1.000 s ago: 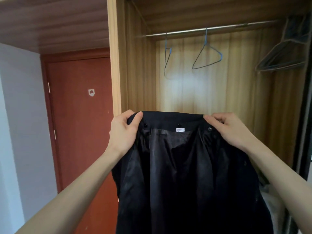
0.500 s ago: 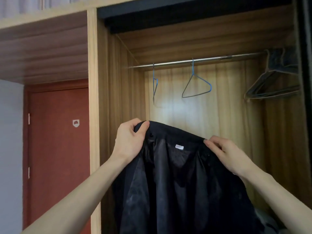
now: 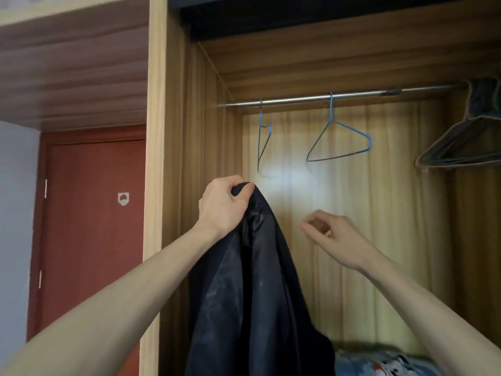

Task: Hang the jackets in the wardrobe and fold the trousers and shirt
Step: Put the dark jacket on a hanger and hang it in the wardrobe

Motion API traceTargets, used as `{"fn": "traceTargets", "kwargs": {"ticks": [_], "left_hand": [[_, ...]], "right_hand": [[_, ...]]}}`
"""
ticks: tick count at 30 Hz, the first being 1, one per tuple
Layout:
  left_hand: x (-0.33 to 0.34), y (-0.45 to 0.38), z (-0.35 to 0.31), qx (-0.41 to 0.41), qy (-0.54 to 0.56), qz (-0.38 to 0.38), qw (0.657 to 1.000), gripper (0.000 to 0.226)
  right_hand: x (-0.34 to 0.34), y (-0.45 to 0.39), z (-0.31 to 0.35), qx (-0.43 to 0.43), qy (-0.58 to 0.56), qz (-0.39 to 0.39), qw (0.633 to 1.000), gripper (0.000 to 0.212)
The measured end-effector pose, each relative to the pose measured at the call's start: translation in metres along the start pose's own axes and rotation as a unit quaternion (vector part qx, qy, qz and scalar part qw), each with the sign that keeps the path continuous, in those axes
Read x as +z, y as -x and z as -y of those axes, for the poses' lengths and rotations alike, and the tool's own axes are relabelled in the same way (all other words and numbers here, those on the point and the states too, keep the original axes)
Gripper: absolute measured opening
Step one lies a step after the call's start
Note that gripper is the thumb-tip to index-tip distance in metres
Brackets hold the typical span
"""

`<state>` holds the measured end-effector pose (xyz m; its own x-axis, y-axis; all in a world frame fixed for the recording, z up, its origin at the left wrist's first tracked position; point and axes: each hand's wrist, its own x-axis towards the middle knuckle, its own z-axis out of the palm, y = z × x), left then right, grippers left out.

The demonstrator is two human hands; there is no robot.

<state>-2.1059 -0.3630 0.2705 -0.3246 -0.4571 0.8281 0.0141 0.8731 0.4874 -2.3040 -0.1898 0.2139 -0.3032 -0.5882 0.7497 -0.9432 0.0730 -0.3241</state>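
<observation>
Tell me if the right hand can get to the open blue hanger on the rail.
Probably yes. The right hand is empty, below the blue hanger, with nothing between them; the jacket hangs from the left hand, off to the side.

A bedroom or hotel-room entry, by a built-in wardrobe.

Wood-grain wardrobe [image 3: 195, 158] stands open, a metal rail [image 3: 339, 98] across it above the raised hands, carrying two blue wire hangers [image 3: 339, 142] and a bunch of dark hangers [image 3: 461, 147] farther right. Left of the gripped cloth, a red-brown door [image 3: 92, 226] bears a small shield sticker [image 3: 123, 198]; patterned blue fabric [image 3: 379, 362] lies low inside.
</observation>
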Motion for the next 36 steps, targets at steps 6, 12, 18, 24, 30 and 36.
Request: {"fn": "traceTargets", "kwargs": {"ticks": [6,12,18,24,30,36], "left_hand": [[0.013,-0.027,0.023,0.002,-0.062,-0.007,0.998,0.034],[0.024,-0.047,0.033,0.015,-0.075,0.012,0.997,0.03],[0.025,-0.054,0.045,0.047,-0.081,0.018,0.995,0.034],[0.024,-0.058,0.054,0.057,-0.067,0.006,0.996,0.032],[0.025,-0.057,0.054,0.051,-0.061,-0.003,0.997,0.032],[0.025,-0.055,0.054,0.056,-0.054,0.008,0.997,0.032]], "right_hand": [[-0.01,-0.122,0.07,0.019,-0.072,-0.127,0.989,0.065],[-0.022,-0.221,0.128,0.025,0.172,-0.18,0.968,0.048],[-0.012,-0.268,0.145,0.097,0.363,-0.078,0.923,0.037],[0.01,-0.287,0.12,0.163,0.291,-0.092,0.938,0.023],[0.022,-0.286,0.088,0.157,0.225,-0.156,0.949,0.02],[0.025,-0.293,0.071,0.148,0.208,-0.178,0.95,0.011]]}}
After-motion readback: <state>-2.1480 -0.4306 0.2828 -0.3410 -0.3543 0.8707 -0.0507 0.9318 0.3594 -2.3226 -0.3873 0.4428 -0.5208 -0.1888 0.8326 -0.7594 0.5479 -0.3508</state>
